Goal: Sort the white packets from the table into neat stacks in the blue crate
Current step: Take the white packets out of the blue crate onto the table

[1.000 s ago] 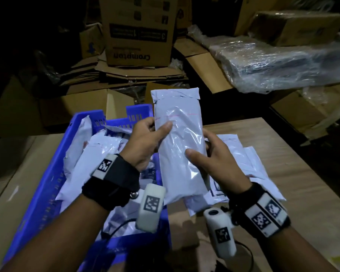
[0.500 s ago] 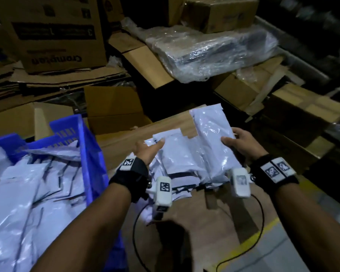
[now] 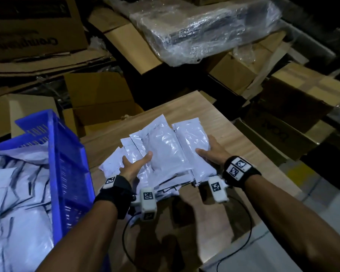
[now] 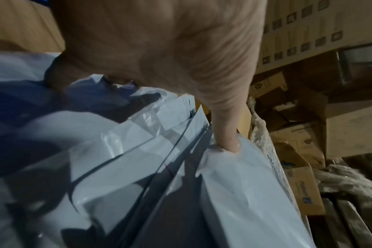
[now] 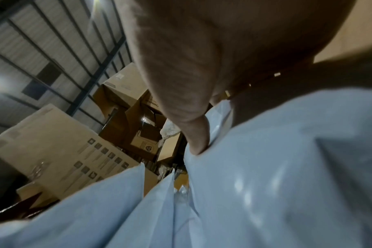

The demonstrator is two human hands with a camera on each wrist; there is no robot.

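A pile of white packets (image 3: 165,154) lies on the wooden table (image 3: 234,138), right of the blue crate (image 3: 67,154). My left hand (image 3: 134,165) grips the pile's left side, its thumb (image 4: 227,142) pressed on a top packet and the fingers tucked underneath. My right hand (image 3: 211,152) grips the right side, thumb (image 5: 198,144) on the rightmost packet (image 3: 192,142) and fingers hidden beneath. In the crate lie several more white packets (image 3: 14,193), loosely overlapped.
Cardboard boxes (image 3: 98,95) crowd the space behind the table, and a plastic-wrapped bundle (image 3: 204,30) sits at the back. More boxes (image 3: 294,107) stand past the table's right edge. A black cable (image 3: 245,238) loops over the table's near corner.
Both hands carried the single packet from above the crate rightward to the table pile. It now lies at the pile's right side, and both hands grip the pile's sides.
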